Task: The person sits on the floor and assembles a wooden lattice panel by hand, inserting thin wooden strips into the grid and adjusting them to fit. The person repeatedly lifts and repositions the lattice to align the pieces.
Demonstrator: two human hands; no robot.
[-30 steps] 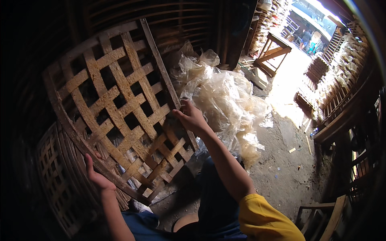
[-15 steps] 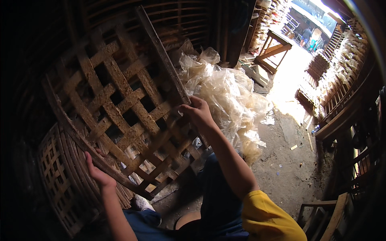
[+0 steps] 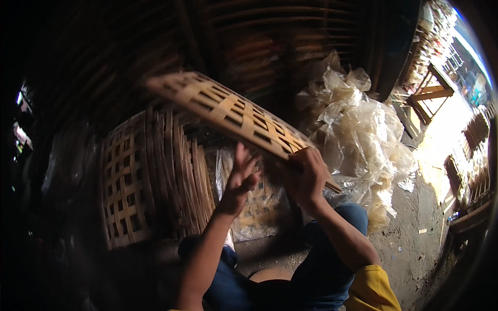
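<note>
A woven bamboo tray (image 3: 244,116) with an open lattice and a wooden rim is held up and tilted in front of me. My right hand (image 3: 306,176) grips its near edge towards the right end. Just below the rim, my left hand (image 3: 239,181) has its fingers apart and seems to hold nothing; whether a fingertip touches the rim I cannot tell. To the left, a row of similar lattice trays (image 3: 124,181) stands on edge, packed side by side. Another lattice panel (image 3: 262,205) lies low behind my hands, with clear plastic about it.
A big heap of crumpled clear plastic sheeting (image 3: 358,135) lies right of the tray. Farther right, a wooden stand (image 3: 433,93) stands near the bright opening. Stacked racks (image 3: 472,135) line the right side. Slatted shelving (image 3: 270,20) runs along the dark back. A round brown object (image 3: 271,273) sits between my legs.
The tray has swung from facing me to a flatter, edge-on tilt. My left hand has come off its left rim, while my right hand keeps its grip. My view has turned left.
</note>
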